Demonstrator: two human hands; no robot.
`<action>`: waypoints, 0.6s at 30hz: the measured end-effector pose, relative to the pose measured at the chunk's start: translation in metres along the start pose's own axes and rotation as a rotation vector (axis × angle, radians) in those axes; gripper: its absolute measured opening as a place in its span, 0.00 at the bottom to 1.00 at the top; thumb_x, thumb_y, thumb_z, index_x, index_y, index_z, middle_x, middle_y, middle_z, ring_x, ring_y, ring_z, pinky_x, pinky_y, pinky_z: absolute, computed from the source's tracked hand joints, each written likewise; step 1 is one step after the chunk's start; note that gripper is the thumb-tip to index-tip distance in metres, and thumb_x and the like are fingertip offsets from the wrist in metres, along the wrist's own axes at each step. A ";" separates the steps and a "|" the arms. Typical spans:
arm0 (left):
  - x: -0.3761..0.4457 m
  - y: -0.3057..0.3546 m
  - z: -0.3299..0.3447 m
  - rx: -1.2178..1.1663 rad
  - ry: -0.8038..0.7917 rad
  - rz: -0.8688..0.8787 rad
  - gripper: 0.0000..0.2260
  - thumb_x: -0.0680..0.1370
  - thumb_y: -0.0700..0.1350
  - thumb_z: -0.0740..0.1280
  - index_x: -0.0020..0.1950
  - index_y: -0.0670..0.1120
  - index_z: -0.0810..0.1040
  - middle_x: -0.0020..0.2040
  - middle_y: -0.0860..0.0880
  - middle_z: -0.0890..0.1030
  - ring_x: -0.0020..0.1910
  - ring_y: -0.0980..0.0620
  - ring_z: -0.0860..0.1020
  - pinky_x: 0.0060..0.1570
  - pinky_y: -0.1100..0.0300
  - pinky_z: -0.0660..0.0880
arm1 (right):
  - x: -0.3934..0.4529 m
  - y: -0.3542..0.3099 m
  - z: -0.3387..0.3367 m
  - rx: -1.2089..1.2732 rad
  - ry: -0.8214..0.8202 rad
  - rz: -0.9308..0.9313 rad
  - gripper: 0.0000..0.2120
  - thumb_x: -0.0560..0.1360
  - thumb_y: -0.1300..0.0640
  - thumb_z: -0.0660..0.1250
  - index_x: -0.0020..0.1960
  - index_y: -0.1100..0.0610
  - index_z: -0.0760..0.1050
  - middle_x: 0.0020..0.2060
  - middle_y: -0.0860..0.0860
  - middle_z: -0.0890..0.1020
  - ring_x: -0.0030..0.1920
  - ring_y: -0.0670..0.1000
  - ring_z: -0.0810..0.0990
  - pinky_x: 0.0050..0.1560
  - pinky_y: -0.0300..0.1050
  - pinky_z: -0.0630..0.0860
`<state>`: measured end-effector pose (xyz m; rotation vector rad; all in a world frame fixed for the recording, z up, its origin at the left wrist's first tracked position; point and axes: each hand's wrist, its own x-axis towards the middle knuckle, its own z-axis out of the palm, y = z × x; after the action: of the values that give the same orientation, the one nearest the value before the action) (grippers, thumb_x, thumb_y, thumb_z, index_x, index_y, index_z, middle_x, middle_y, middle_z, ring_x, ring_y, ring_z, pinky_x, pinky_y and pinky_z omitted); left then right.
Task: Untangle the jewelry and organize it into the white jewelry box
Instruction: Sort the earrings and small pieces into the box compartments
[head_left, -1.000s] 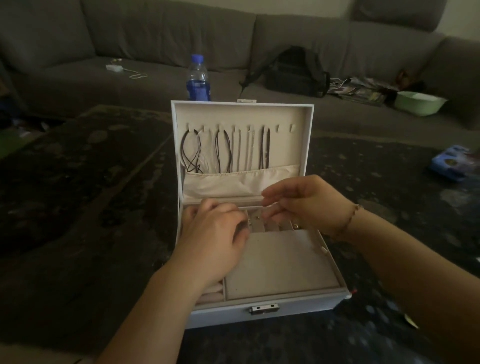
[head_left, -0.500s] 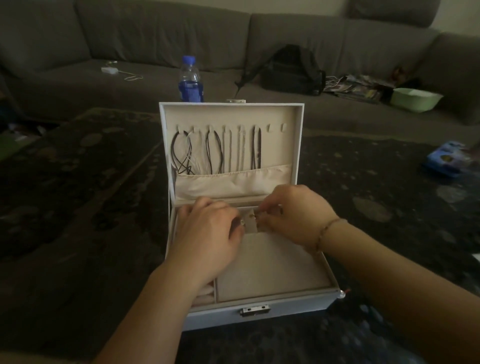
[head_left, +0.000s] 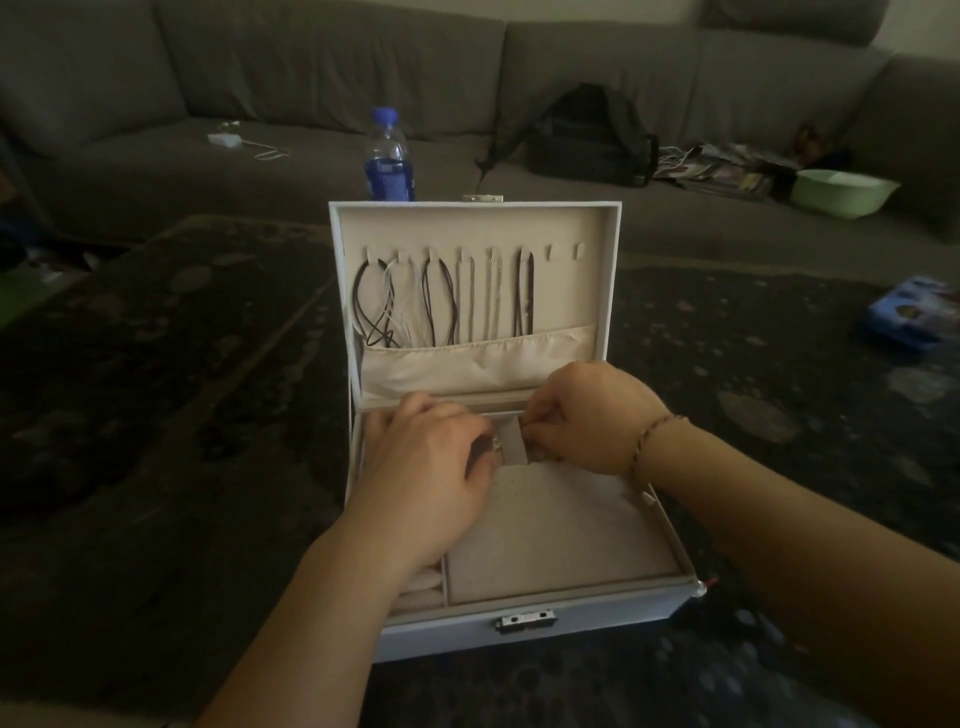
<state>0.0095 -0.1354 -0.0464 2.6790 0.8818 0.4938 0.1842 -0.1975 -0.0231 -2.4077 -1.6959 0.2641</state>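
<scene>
Jewelry box: the white jewelry box (head_left: 587, 618) is sitting open on the dark patterned table (head_left: 156, 415) directly in front of you, its lid (head_left: 475, 228) standing upright at the back
Lid contents: several necklaces (head_left: 441, 301) are hanging side by side from the hooks, dark cords to the left and right, pale chains between them, their lower ends dropping into the cream fabric pocket (head_left: 478, 364)
Tray: a pale flat pad (head_left: 556, 530) is lying in the right part of the base; ring rolls (head_left: 421, 592) are showing at the front left corner
Small card: a small grey card (head_left: 514, 444) is standing at the back of the tray between your two hands
Right hand: your right hand (head_left: 587, 421) is pinching the top edge of the card with curled fingers; a thin bracelet (head_left: 649, 441) is circling that wrist
Left hand: your left hand (head_left: 431, 457) is lying palm down over the left compartments, fingers curled toward the card; whether they are gripping it or a small metal piece there cannot be told
Latch: a metal clasp (head_left: 524, 621) is sitting on the box's front wall
Behind the box: a blue-capped water bottle (head_left: 388, 156) is standing just behind the lid
Surroundings: a grey sofa (head_left: 311, 78) is carrying a black bag (head_left: 587, 140), a green bowl (head_left: 841, 192) and a white charger (head_left: 226, 139)
</scene>
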 end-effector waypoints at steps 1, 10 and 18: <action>0.000 -0.001 0.000 -0.006 0.000 -0.003 0.11 0.81 0.53 0.62 0.61 0.58 0.77 0.60 0.61 0.77 0.63 0.57 0.66 0.62 0.54 0.59 | -0.001 0.000 -0.002 0.028 0.018 0.013 0.07 0.76 0.48 0.67 0.46 0.47 0.84 0.39 0.44 0.82 0.41 0.45 0.80 0.49 0.45 0.82; 0.002 0.000 0.000 -0.050 -0.001 -0.055 0.24 0.81 0.49 0.62 0.77 0.58 0.61 0.66 0.59 0.75 0.70 0.53 0.66 0.71 0.46 0.60 | -0.010 -0.007 -0.011 0.107 0.008 -0.029 0.09 0.79 0.50 0.64 0.51 0.49 0.83 0.43 0.45 0.83 0.42 0.42 0.80 0.46 0.35 0.77; 0.001 0.000 -0.001 -0.019 -0.009 -0.009 0.18 0.81 0.49 0.61 0.71 0.60 0.68 0.65 0.61 0.74 0.68 0.56 0.65 0.68 0.52 0.58 | -0.049 0.083 -0.027 0.127 0.014 0.324 0.12 0.78 0.57 0.65 0.59 0.45 0.75 0.53 0.43 0.78 0.50 0.42 0.76 0.54 0.40 0.74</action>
<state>0.0098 -0.1343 -0.0451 2.6568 0.8816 0.4859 0.2506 -0.2725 -0.0158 -2.5698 -1.2355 0.3862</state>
